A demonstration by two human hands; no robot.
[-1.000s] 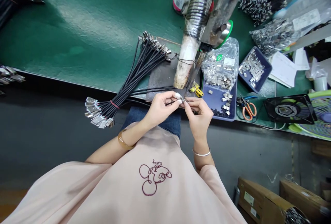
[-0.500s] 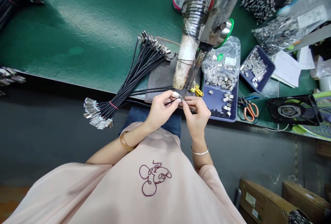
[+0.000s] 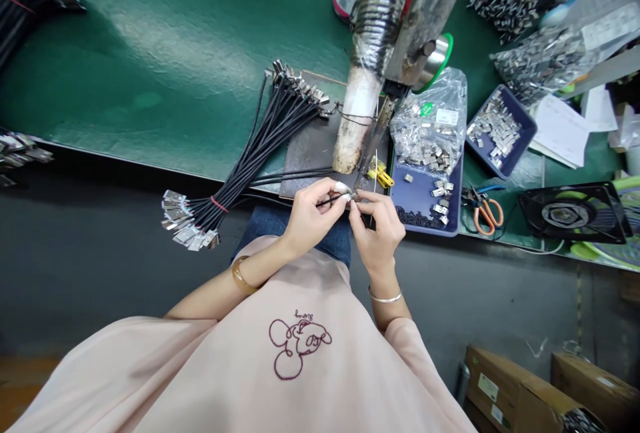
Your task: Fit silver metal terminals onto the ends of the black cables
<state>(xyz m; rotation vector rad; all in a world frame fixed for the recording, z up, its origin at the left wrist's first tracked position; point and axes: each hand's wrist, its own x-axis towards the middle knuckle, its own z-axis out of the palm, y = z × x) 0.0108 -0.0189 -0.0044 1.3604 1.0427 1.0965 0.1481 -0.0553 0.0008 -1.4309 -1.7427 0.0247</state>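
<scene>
My left hand point(image 3: 314, 214) pinches a thin black cable point(image 3: 327, 201) near its end; a white cover wraps one of its fingertips. Facing it, my right hand point(image 3: 379, 225) is closed, thumb and finger meeting at the small metal connector point(image 3: 354, 197) on the cable end. Fingers hide most of this piece. A thin pale strand point(image 3: 376, 169) runs down beside my right hand. Just above the fingertips are the tip of a metal arm point(image 3: 373, 146) and the stained white nozzle point(image 3: 349, 143) of a ribbed hose. Left of my hands lies a banded bundle of black cables point(image 3: 245, 159) with metal ends.
A blue tray point(image 3: 425, 225) holds loose metal connectors, small black parts and a plastic bag point(image 3: 430, 116). Further right are a smaller blue bin point(image 3: 520, 136), orange-handled pliers point(image 3: 487, 215) and a black fan point(image 3: 573, 213). A yellow tool point(image 3: 383, 176) lies near my right hand.
My right hand has shifted slightly left and its fingers have changed position at the cable end. The left hand stays nearly still, holding the cable.
</scene>
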